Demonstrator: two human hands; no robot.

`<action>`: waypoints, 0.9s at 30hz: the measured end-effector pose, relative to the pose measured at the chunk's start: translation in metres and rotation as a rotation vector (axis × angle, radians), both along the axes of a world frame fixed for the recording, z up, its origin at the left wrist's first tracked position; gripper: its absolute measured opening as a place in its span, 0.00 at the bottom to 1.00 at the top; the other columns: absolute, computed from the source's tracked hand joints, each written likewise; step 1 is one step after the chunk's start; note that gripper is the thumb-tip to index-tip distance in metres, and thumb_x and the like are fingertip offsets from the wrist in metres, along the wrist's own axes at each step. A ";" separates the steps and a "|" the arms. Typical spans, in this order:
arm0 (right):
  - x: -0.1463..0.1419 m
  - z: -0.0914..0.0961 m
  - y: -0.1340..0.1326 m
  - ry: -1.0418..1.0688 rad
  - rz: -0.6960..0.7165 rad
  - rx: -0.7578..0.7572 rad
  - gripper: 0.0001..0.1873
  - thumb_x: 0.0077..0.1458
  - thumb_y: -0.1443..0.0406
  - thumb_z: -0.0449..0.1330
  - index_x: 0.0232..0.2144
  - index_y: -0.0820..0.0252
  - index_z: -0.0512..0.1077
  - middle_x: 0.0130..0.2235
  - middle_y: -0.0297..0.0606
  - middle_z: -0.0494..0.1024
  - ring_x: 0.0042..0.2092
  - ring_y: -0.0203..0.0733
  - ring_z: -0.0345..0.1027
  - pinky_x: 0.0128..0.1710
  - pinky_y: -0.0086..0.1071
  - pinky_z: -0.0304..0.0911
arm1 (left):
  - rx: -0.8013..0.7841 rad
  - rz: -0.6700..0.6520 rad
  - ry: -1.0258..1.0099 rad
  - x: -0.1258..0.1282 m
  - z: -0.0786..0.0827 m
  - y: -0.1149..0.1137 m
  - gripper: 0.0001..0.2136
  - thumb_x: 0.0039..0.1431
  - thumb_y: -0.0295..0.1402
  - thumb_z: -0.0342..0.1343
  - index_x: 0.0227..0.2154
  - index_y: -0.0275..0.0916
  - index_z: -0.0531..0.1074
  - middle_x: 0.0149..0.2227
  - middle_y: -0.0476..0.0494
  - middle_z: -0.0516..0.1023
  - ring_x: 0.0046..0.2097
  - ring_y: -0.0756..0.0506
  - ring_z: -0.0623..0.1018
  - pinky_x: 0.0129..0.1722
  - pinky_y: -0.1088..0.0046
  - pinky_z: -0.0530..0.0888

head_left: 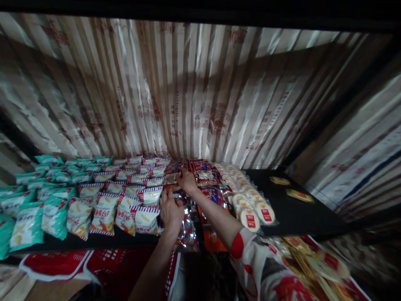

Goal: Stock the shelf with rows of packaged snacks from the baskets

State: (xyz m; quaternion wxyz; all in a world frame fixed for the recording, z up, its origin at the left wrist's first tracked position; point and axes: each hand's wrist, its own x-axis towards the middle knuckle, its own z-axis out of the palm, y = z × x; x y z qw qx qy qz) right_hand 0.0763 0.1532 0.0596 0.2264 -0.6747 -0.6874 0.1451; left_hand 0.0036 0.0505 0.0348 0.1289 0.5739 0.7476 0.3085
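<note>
1. Head view: L hand (171,212) lies open, fingers stretched, on brown packs (189,225) mid-shelf (313,219), prob. steadying them.
2. R hand (187,182) reaches over to rear brown packs, fingers curled; grip hidden, can't tell.
3. Brown packs sit btwn striped bags (103,213) & orange packs (203,171); rows prob. keep kinds apart. Front striped bags upright, prob. so labels show.
4. Counts: hands 2; yellow bars (300,196) 2, R end; striped bags, front row, 4; teal bags (26,225), front row, 3 (1 cut off); brown packs overlap, no. unclear.
</note>
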 end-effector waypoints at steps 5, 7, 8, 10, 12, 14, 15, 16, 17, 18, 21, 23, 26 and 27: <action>0.000 0.001 0.009 0.010 -0.016 -0.009 0.25 0.54 0.64 0.53 0.54 0.65 0.64 0.45 0.45 0.77 0.45 0.41 0.71 0.46 0.28 0.62 | -0.043 -0.006 0.064 0.002 0.011 0.007 0.22 0.54 0.28 0.46 0.54 0.32 0.64 0.56 0.36 0.65 0.55 0.40 0.66 0.54 0.64 0.64; 0.000 0.001 0.014 -0.002 -0.027 -0.026 0.24 0.54 0.64 0.54 0.54 0.64 0.64 0.44 0.45 0.77 0.45 0.41 0.71 0.46 0.28 0.62 | -0.047 -0.003 0.072 0.003 0.015 0.011 0.22 0.55 0.29 0.46 0.53 0.33 0.64 0.56 0.35 0.66 0.55 0.40 0.66 0.53 0.64 0.64; 0.000 0.001 0.017 -0.011 -0.031 -0.031 0.24 0.54 0.64 0.54 0.53 0.64 0.65 0.43 0.45 0.78 0.46 0.42 0.71 0.46 0.29 0.62 | -0.049 -0.005 0.073 0.004 0.017 0.014 0.22 0.55 0.29 0.46 0.53 0.33 0.65 0.56 0.36 0.66 0.55 0.40 0.66 0.53 0.64 0.65; 0.000 0.002 0.024 -0.034 -0.034 -0.031 0.23 0.54 0.64 0.54 0.52 0.63 0.66 0.44 0.45 0.77 0.47 0.42 0.71 0.46 0.29 0.62 | -0.060 -0.005 0.071 0.005 0.019 0.019 0.21 0.55 0.30 0.46 0.53 0.34 0.65 0.56 0.37 0.66 0.55 0.40 0.66 0.52 0.65 0.65; 0.001 0.003 0.030 -0.062 -0.035 -0.029 0.22 0.53 0.64 0.54 0.51 0.64 0.67 0.45 0.47 0.77 0.49 0.43 0.69 0.47 0.30 0.62 | -0.069 -0.002 0.068 0.005 0.020 0.026 0.21 0.55 0.30 0.45 0.53 0.35 0.65 0.57 0.38 0.65 0.56 0.39 0.65 0.52 0.65 0.66; 0.001 0.005 0.035 -0.081 -0.029 -0.029 0.21 0.53 0.65 0.54 0.50 0.65 0.68 0.45 0.49 0.76 0.49 0.44 0.69 0.47 0.30 0.62 | -0.076 0.008 0.059 0.005 0.020 0.032 0.22 0.55 0.30 0.45 0.53 0.35 0.65 0.57 0.38 0.65 0.56 0.38 0.65 0.52 0.64 0.66; 0.001 0.005 0.037 -0.085 -0.025 -0.028 0.21 0.53 0.65 0.54 0.49 0.65 0.68 0.45 0.49 0.76 0.49 0.44 0.69 0.47 0.30 0.62 | -0.077 0.013 0.054 0.005 0.020 0.035 0.21 0.55 0.30 0.45 0.53 0.35 0.65 0.57 0.38 0.65 0.56 0.38 0.65 0.52 0.64 0.66; 0.001 0.006 0.039 -0.088 -0.023 -0.028 0.20 0.53 0.65 0.54 0.49 0.65 0.69 0.45 0.49 0.76 0.49 0.44 0.69 0.47 0.30 0.62 | -0.075 0.014 0.051 0.006 0.020 0.038 0.21 0.55 0.29 0.45 0.52 0.35 0.66 0.57 0.38 0.65 0.55 0.38 0.66 0.52 0.63 0.66; 0.001 0.006 0.041 -0.091 -0.022 -0.032 0.20 0.53 0.64 0.54 0.48 0.65 0.69 0.45 0.49 0.76 0.49 0.45 0.69 0.47 0.30 0.62 | -0.070 0.012 0.050 0.007 0.020 0.040 0.21 0.55 0.29 0.45 0.52 0.34 0.66 0.57 0.37 0.65 0.55 0.38 0.66 0.52 0.62 0.66; 0.001 0.007 0.043 -0.096 -0.024 -0.040 0.20 0.53 0.64 0.54 0.48 0.65 0.69 0.45 0.49 0.76 0.49 0.44 0.69 0.47 0.30 0.62 | -0.062 0.011 0.050 0.008 0.020 0.042 0.21 0.55 0.29 0.45 0.51 0.34 0.67 0.57 0.36 0.65 0.55 0.37 0.67 0.52 0.62 0.66; 0.000 0.009 0.048 -0.121 -0.037 -0.067 0.20 0.53 0.64 0.54 0.47 0.65 0.70 0.44 0.48 0.77 0.49 0.45 0.69 0.46 0.31 0.63 | -0.027 0.013 0.062 0.011 0.019 0.047 0.20 0.55 0.29 0.45 0.51 0.34 0.67 0.57 0.33 0.64 0.55 0.37 0.67 0.51 0.61 0.67; 0.000 0.012 0.050 -0.135 -0.040 -0.079 0.19 0.53 0.64 0.54 0.47 0.65 0.70 0.44 0.49 0.77 0.49 0.46 0.70 0.46 0.31 0.63 | 0.000 0.010 0.060 0.012 0.020 0.049 0.20 0.54 0.28 0.46 0.51 0.35 0.66 0.56 0.34 0.66 0.54 0.38 0.68 0.51 0.62 0.66; 0.001 0.018 0.051 -0.143 -0.037 -0.087 0.18 0.53 0.65 0.54 0.46 0.66 0.71 0.44 0.49 0.77 0.48 0.46 0.70 0.46 0.31 0.63 | 0.022 -0.012 0.034 0.011 0.022 0.053 0.19 0.54 0.27 0.46 0.49 0.35 0.67 0.53 0.35 0.70 0.52 0.40 0.69 0.51 0.63 0.67; 0.001 0.020 0.052 -0.145 -0.037 -0.087 0.18 0.53 0.66 0.53 0.46 0.66 0.71 0.44 0.50 0.77 0.48 0.46 0.70 0.46 0.31 0.63 | 0.021 -0.017 0.023 0.010 0.023 0.054 0.19 0.54 0.27 0.47 0.49 0.35 0.67 0.52 0.35 0.70 0.52 0.40 0.70 0.50 0.64 0.67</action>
